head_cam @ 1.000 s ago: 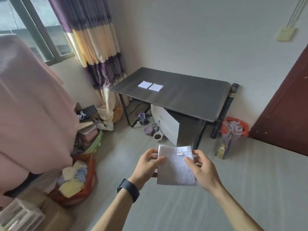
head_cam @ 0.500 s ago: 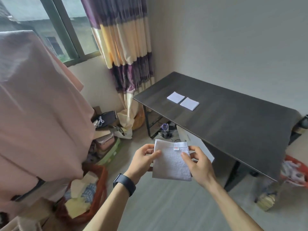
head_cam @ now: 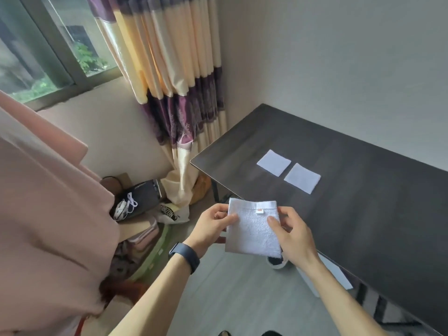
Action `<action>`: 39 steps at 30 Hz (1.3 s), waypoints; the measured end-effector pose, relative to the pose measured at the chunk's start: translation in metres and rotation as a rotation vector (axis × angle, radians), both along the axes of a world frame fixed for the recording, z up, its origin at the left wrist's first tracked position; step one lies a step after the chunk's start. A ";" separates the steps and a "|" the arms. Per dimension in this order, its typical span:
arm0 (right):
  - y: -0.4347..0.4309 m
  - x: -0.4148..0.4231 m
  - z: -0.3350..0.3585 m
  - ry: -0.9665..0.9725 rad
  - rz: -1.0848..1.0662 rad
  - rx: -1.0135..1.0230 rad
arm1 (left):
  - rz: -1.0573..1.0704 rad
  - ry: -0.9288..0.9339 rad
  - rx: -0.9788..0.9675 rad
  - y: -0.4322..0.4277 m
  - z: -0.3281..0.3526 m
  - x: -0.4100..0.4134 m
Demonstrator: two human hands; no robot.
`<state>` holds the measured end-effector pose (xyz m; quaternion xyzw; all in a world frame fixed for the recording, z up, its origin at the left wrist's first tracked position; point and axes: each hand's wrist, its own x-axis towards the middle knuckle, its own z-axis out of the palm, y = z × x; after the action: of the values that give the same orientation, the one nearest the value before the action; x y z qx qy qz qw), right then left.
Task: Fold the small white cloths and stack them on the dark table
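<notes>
Fingers (head_cam: 232, 218) of left hand (head_cam: 209, 227) and right hand (head_cam: 293, 236) pinch white cloth (head_cam: 252, 230) sides; folded cloths (head_cam: 302, 178) lie ahead-right on dark table (head_cam: 368, 221), right hand nearer.

A striped curtain (head_cam: 179, 93) hangs beside a window (head_cam: 48, 52), between pale walls (head_cam: 339, 57), above grey floor (head_cam: 230, 299).

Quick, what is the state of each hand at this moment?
Left hand: pinches the left edge of the white cloth.
Right hand: pinches the right edge of the same cloth.
</notes>
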<state>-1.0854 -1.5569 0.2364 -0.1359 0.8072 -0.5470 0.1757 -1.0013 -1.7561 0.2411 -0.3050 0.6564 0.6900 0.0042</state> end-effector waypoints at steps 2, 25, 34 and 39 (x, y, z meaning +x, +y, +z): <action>-0.019 -0.031 -0.005 -0.024 -0.050 0.004 | -0.030 -0.023 0.018 -0.021 -0.006 -0.040; -0.131 -0.372 -0.162 -0.299 -0.453 0.314 | -0.377 -0.367 -0.026 -0.118 -0.148 -0.470; -0.153 -0.410 -0.212 -0.399 -0.568 0.474 | -0.534 -0.452 -0.093 -0.138 -0.218 -0.534; -0.161 -0.417 -0.226 -0.426 -0.568 0.582 | -0.563 -0.476 -0.102 -0.144 -0.237 -0.541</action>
<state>-1.5027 -1.7175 0.0100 0.2611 0.8784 -0.3397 0.2116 -1.5428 -1.9004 0.0045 -0.2645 0.7286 0.5380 0.3312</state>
